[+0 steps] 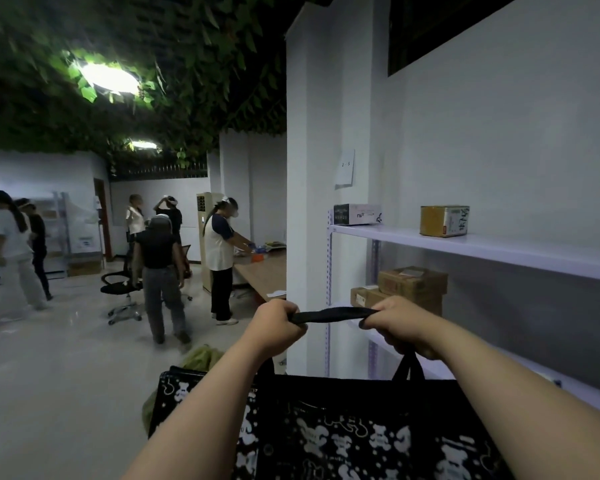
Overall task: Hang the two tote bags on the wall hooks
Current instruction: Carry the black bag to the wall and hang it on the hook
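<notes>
Tote bag (361,427), black with white bear figures, hangs directly below both hands and nearest to the camera, its weight carried by the handle strap (333,315). The left hand (278,323) has its fingers curled tight round one end of the strap, and the right hand (402,329) grips the other end. Between them the strap is pulled almost flat and straight. I judge this is done to keep the loop wide, so that it can be dropped over a hook.

Below the left hand, behind the bag's corner, shows some olive-green cloth (201,355). It may be the second bag, but I cannot tell.

Just beyond the right hand stand cardboard boxes (413,282) on a white shelf unit (499,254). Above and beyond the left hand rises a white pillar (309,202) with a paper sheet (345,168) on it. No wall hook shows in this view, so the hanging is not yet done for this bag. Far to the left of the left hand, several people (156,265) stand in the room.
</notes>
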